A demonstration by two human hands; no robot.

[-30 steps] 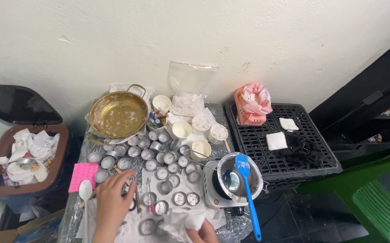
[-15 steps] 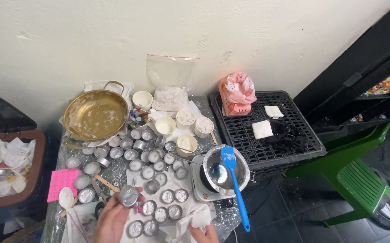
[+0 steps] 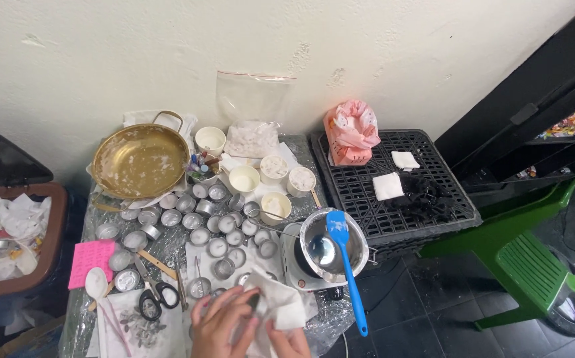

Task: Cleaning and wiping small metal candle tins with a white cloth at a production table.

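At the near edge of the surface [image 3: 102, 255], both my hands work on one white cloth [image 3: 277, 308]. Far to the left of the grip stands a brown bin [image 3: 9, 265] full of crumpled white paper. Closer in lie a pink pad [image 3: 90, 262], a white spoon [image 3: 96, 283] and black-handled scissors [image 3: 153, 299], all just left of my left hand [image 3: 224, 325]. That hand's grip is curled, fingers pressed onto the cloth and seemingly around a small tin cup [image 3: 255, 301] wrapped inside it; the cup is mostly hidden, so I cannot tell how firmly it is held. My right hand [image 3: 290, 341] pinches the lower fold of the cloth from beneath.

Beyond the grip, many small tin cups [image 3: 198, 222] stand in loose rows, most looking empty. Behind them sits a brass pan [image 3: 140, 161] smeared with white residue, and several white paper cups [image 3: 244, 179].

Just right of the grip is a metal pot [image 3: 334, 245] on a small burner, a blue spatula [image 3: 344, 262] leaning across it. Further right, a black crate [image 3: 393, 179] carries a pink bag [image 3: 352, 132].

I judge the wiping barely begun: one cup in hand, the many others still waiting.
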